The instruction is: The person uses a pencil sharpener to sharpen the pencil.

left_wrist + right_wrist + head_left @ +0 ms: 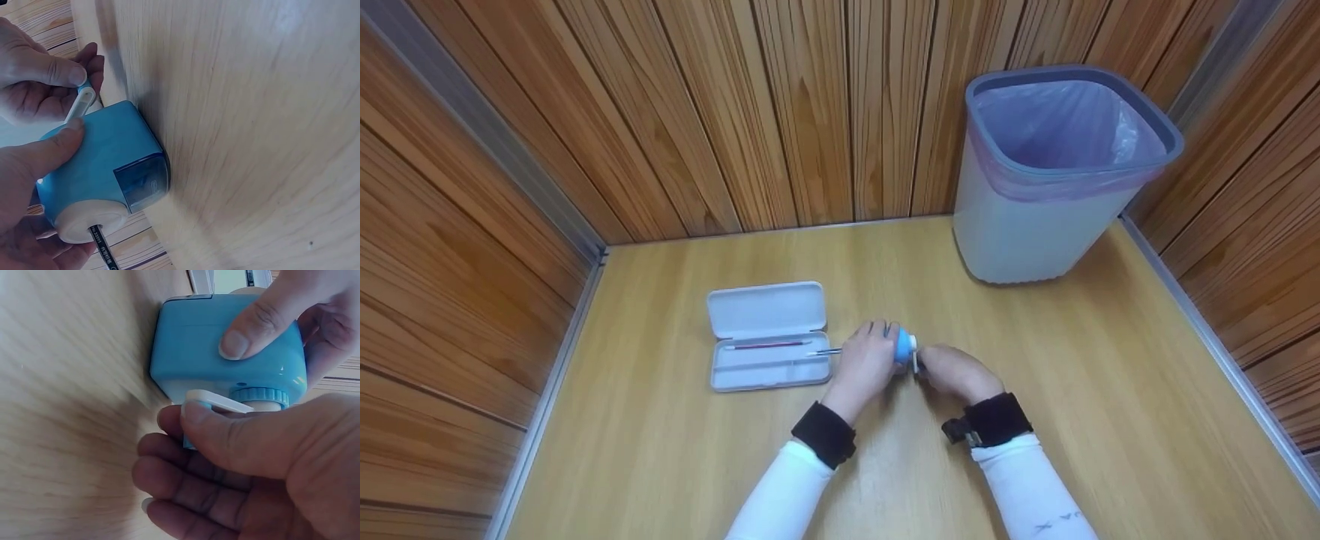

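Observation:
A light-blue crank pencil sharpener (107,149) rests on the table, gripped by my left hand (866,364) with the thumb across its body. Out of its round white front sticks a dark pencil (103,247); its tip inside is hidden. My right hand (960,373) pinches the blue knob of the white crank (219,400) between thumb and forefinger, the other fingers curled beneath. Just left of my left hand lies an open white pencil case (767,309). A thin dark-red pencil (769,346) is in its upper compartment. The sharpener's pencil reaches over the case's right side.
A grey-rimmed bin (1039,217) with a purplish liner stands at the back right of the wooden table (660,457). Wood-panelled walls (810,112) close off the back and both sides.

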Motion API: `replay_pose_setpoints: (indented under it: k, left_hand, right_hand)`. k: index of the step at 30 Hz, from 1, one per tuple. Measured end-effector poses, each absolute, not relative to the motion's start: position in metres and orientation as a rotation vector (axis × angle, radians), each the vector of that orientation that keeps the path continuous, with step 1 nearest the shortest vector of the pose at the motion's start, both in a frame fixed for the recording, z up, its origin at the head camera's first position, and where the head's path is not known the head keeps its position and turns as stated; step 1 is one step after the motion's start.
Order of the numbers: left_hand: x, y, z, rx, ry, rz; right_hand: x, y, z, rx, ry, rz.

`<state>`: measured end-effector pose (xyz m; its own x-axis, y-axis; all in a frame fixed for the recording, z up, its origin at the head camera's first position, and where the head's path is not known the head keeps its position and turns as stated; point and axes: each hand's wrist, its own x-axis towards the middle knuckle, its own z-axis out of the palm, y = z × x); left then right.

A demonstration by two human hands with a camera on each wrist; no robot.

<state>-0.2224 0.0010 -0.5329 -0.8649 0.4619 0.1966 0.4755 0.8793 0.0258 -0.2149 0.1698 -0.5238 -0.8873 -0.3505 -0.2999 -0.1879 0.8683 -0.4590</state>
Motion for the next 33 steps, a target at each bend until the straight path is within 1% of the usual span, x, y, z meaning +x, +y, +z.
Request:
replay_pose_setpoints:
  k: [9,17,24,33]
  left_hand:
    - [-0.223,0.002,-0.533,-0.701,-2.918,-0.136]
    - [-0.221,0.001,-0.535,-0.728,-2.814,-0.095]
    - [-0.220,0.003,-0.534,-0.713,-2.824,-0.103]
    - [-0.221,0.005,-0.531,-0.698,-2.918,-0.154]
  right_hand:
    - [-0.211,0.169,-0.516,-0.390,2.627,-0.606]
    - [-0.210,0.170,-0.512,-0.494,2.648,-0.541]
    - [-0.210,0.172,-0.504,-0.411,2.598,-0.582]
    - [-0.212,0.176,-0.491,-0.438,2.593,-0.589]
